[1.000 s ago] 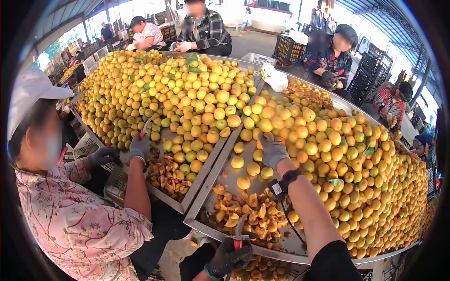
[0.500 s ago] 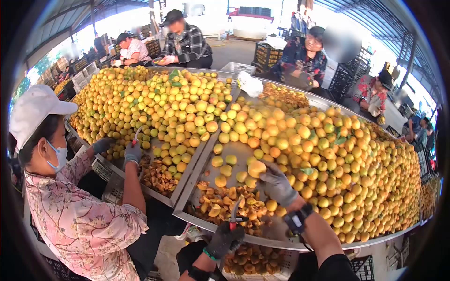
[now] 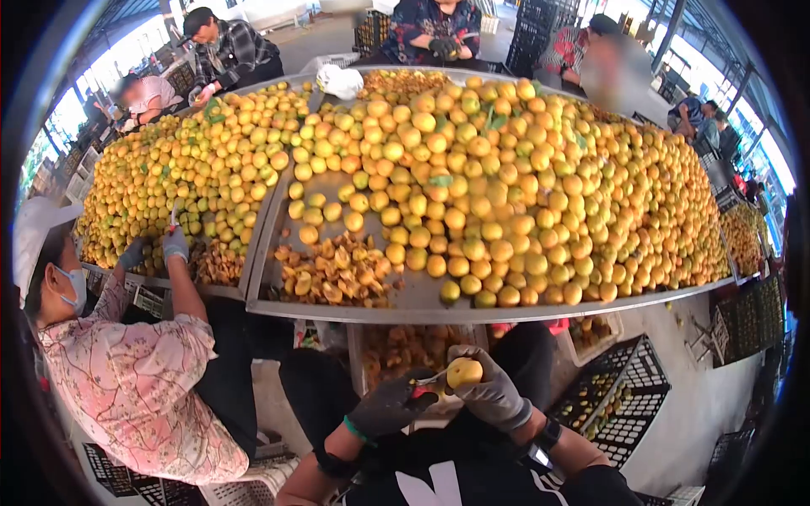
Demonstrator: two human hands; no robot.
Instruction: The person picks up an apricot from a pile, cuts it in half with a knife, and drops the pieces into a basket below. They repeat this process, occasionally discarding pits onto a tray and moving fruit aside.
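Low in front of my lap, my left hand [image 3: 390, 406] in a dark glove is closed around a small red-handled curved knife [image 3: 433, 379]. Its blade reaches the side of a yellow-orange fruit that looks like an apricot [image 3: 464, 372]. My right hand [image 3: 499, 395], in a grey glove, grips that apricot from the right, fingers wrapped over it. Beyond my hands, a heap of cut fruit pieces [image 3: 337, 271] lies on the metal table [image 3: 371, 314], with a large pile of whole apricots [image 3: 540, 202] behind and to the right.
Below the table edge sits a crate of cut fruit [image 3: 405, 347]. A black crate [image 3: 620, 401] stands on the floor at right. Close on my left, a co-worker in a pink floral shirt [image 3: 139, 371] handles fruit. Several other people sit along the far side.
My right hand has brought the apricot from the table down to my lap. My left hand and knife now meet it there. The view has tilted down and swung right.
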